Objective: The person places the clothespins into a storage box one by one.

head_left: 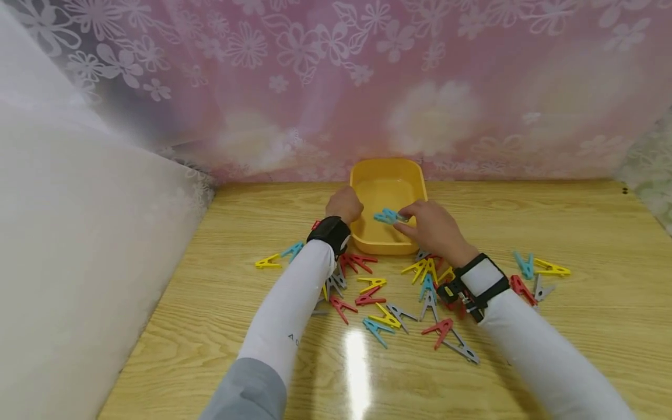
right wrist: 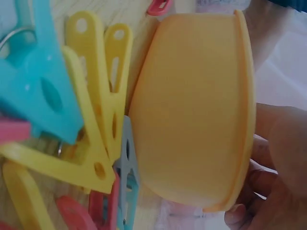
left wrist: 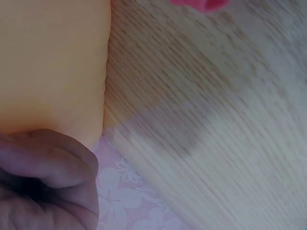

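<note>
A yellow plastic basin stands by the back edge of the table. At its left rim is my left hand, fingers curled over the edge; the fingertips are hidden in the head view. Above the basin's opening, my right hand pinches a light blue clothespin between thumb and fingers; whether a second one is with it I cannot tell. In the left wrist view the curled fingers overlap the basin's outer wall. The right wrist view shows that wall side-on, but not the pinched clothespin.
Red, yellow, blue and grey clothespins lie scattered in front of the basin, including a red clothespin and a yellow clothespin. More sit at the right, near a blue clothespin. A floral curtain hangs behind the table.
</note>
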`<state>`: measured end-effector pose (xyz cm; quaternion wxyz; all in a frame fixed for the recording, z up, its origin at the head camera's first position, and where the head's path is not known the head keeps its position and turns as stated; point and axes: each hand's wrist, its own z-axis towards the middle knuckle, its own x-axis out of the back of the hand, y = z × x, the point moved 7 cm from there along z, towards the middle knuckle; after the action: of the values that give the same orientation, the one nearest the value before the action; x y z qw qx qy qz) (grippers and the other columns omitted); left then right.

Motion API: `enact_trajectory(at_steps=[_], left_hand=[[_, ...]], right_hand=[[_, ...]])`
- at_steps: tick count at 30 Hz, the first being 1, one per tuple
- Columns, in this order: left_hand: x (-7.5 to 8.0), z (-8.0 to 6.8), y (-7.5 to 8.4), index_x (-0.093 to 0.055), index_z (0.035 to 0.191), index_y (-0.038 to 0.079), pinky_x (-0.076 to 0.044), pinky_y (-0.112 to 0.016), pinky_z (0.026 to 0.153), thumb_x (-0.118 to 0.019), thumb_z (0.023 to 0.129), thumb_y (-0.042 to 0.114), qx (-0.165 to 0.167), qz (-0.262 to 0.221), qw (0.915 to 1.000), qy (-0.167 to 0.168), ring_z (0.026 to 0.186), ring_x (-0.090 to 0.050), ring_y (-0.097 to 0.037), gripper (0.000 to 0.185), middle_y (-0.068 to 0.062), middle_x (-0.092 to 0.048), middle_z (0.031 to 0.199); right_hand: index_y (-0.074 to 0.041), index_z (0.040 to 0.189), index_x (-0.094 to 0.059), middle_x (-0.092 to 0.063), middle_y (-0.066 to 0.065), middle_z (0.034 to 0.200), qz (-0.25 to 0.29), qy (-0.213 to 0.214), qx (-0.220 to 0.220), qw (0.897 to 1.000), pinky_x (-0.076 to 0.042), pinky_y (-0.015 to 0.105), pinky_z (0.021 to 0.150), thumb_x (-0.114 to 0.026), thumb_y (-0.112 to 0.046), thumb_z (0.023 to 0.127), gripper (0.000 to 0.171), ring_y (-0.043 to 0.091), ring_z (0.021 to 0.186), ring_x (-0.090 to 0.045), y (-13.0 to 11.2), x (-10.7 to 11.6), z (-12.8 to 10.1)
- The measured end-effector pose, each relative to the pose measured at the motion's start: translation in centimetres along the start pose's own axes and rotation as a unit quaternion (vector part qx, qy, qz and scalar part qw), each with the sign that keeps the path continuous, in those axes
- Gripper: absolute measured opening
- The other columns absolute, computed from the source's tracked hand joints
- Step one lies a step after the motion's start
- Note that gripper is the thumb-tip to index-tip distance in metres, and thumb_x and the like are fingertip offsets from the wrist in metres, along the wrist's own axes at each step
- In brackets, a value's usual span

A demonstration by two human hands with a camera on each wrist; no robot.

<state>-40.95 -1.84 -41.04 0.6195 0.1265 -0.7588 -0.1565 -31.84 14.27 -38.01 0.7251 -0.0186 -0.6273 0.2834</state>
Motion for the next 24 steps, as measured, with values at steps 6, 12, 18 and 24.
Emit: enact_trajectory(at_steps=[6,12,18,24], left_hand=[[-0.5,0.1,0.5,-0.060,0.096,0.005,-0.039,-0.028,0.055,-0.052,0.096,0.017,-0.003,0.000,1.0000,-0.006,0.065,-0.052,-0.021,0.014,-0.006,-0.050,0.077],[-0.8,0.3,0.5,-0.058,0.100,0.005,-0.041,-0.029,0.059,-0.052,0.096,0.017,-0.006,0.005,1.0000,-0.004,0.070,-0.054,-0.022,0.014,-0.007,-0.053,0.083],[-0.7,0.8,0.2,-0.058,0.097,0.004,-0.041,-0.030,0.061,-0.052,0.096,0.017,-0.012,0.011,0.9999,-0.002,0.072,-0.054,-0.023,0.015,-0.009,-0.055,0.085],[-0.6,1.0,-0.2,-0.058,0.095,0.003,-0.041,-0.031,0.062,-0.051,0.097,0.017,-0.009,0.011,0.9999,-0.001,0.072,-0.053,-0.023,0.016,-0.009,-0.053,0.083]], right_hand=[[-0.001,0.115,-0.067,-0.065,0.015,0.107,0.002,-0.009,-0.007,1.000,-0.044,0.049,0.086,-0.065,-0.031,0.091,0.039,0.033,0.098,-0.057,0.4,-0.3,-0.5],[-0.001,0.117,-0.065,-0.061,0.016,0.112,0.059,0.021,-0.018,0.998,-0.043,0.048,0.084,-0.060,-0.023,0.095,0.032,0.033,0.098,-0.053,1.3,0.9,-1.8],[0.000,0.117,-0.064,-0.059,0.018,0.114,0.096,0.058,-0.041,0.993,-0.042,0.045,0.074,-0.056,-0.020,0.098,0.029,0.030,0.088,-0.051,3.6,3.4,-3.9],[0.002,0.120,-0.061,-0.058,0.022,0.115,0.057,0.058,-0.102,0.991,-0.043,0.045,0.065,-0.052,-0.028,0.099,0.038,0.031,0.083,-0.054,7.6,5.1,-6.9]])
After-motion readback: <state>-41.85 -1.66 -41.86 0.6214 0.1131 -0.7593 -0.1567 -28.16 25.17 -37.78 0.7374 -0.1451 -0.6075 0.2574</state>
